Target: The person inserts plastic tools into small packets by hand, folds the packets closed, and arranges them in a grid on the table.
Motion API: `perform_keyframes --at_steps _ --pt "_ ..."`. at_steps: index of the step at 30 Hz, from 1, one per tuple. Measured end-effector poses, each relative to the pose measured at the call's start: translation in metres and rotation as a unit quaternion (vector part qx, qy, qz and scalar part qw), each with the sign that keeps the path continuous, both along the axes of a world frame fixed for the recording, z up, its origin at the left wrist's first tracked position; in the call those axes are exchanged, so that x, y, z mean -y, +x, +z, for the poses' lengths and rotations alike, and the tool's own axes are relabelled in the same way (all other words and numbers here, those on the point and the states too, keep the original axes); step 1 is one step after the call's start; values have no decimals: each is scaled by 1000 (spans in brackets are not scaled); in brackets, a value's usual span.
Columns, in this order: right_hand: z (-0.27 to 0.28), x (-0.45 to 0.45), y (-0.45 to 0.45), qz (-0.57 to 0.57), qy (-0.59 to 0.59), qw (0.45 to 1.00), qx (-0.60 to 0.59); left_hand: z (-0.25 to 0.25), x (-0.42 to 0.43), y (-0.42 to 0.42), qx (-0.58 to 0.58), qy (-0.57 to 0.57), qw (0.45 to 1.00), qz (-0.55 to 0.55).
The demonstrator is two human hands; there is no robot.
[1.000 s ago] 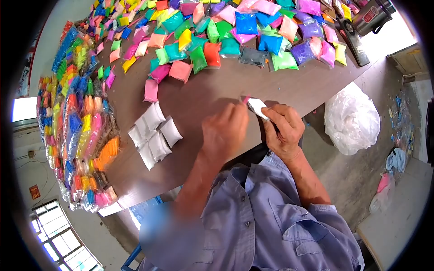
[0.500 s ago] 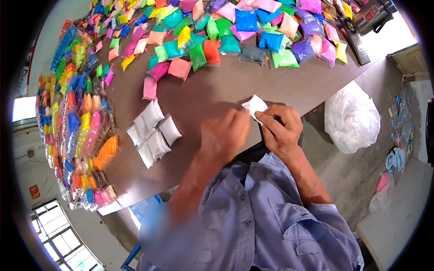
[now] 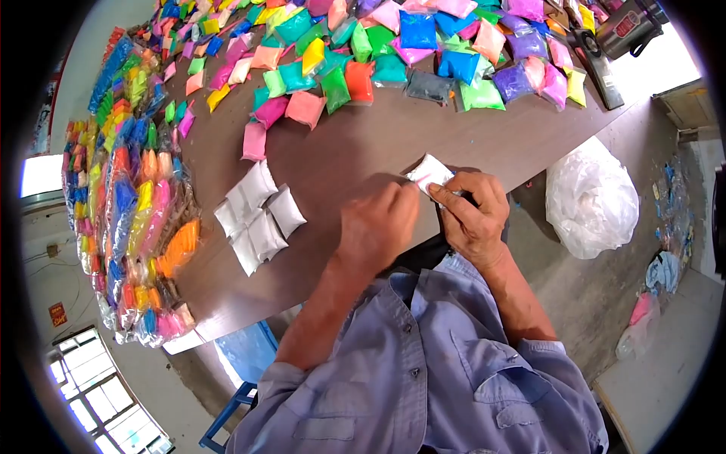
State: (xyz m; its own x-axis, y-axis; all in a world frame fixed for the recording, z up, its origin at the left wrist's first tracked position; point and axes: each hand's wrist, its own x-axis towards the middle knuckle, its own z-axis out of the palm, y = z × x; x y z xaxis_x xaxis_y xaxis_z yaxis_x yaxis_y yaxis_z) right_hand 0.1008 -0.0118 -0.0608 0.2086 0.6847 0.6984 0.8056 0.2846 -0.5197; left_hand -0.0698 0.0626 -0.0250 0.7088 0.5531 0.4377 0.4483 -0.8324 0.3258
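My right hand (image 3: 475, 210) grips a small white packet (image 3: 431, 174), thumb on top and fingers curled beneath. A faint pinkish mark shows on the packet's face. Close by its left edge, my left hand (image 3: 382, 227) is blurred by motion, with its fingers curled together; what they pinch, if anything, is hidden. To the left on the brown table (image 3: 340, 163) lies a group of several white packets (image 3: 257, 219), set edge to edge.
Many coloured packets (image 3: 348, 83) cover the table's far side. Clear bags of coloured packets (image 3: 136, 219) line its left edge. A metal flask (image 3: 628, 29) stands at the far right. A white plastic bag (image 3: 592, 200) is beyond the right edge, and a blue stool (image 3: 242, 401) below left.
My left hand stays beside the packet, slightly shifted and still blurred. The packet's top face has tilted a little more into view. The camera's view has shifted slightly.
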Motion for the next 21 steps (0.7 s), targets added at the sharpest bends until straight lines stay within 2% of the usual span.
perform_keyframes --at_steps 2,6,8,12,18,21 --pt "2 2 0 0 -5 1000 1 0 -12 -5 -36 -6 998 46" --pt "2 1 0 0 -9 1000 -3 2 -7 -5 3 -11 999 50" --pt "3 0 1 5 -12 1000 -3 11 3 5 23 -63 998 21" --pt "5 0 3 17 -9 1000 -3 1 -8 -1 18 -92 994 51" --pt "2 7 6 48 -25 999 -5 7 -9 -8 18 -70 993 88" --pt "8 12 4 50 -38 998 16 16 3 6 -4 -34 999 29"
